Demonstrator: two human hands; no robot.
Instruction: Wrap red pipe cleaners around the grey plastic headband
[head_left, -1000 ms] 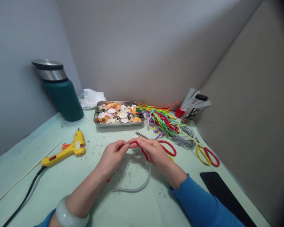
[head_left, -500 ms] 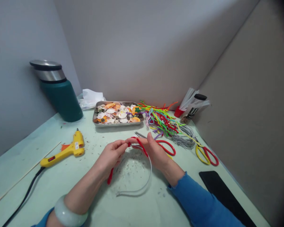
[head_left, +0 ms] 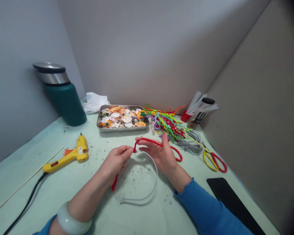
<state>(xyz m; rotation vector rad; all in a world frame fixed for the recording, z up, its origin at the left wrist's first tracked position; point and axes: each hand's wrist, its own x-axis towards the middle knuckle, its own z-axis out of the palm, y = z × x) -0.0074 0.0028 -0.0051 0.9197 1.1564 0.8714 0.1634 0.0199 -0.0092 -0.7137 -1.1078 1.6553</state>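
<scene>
The pipe cleaner (head_left: 149,140) in the left hand (head_left: 115,163) is red, the headband (head_left: 157,178) beside the right hand (head_left: 166,160) greyish white, the glue gun (head_left: 72,157) left of the left hand yellow, and the bench (head_left: 134,218) beneath both hands pale green.

Soft light brightens the smooth grey wall (head_left: 147,58); faint shadows mark the pale-green bench (head_left: 137,217); vignetting darkens beyond its right edge.

Fuzzy, smooth, matt
Red pipe cleaner (head_left: 149,140) looked fuzzy, headband (head_left: 157,174) smooth; at its ten o'clock, the bottle (head_left: 63,102) was matt.
</scene>
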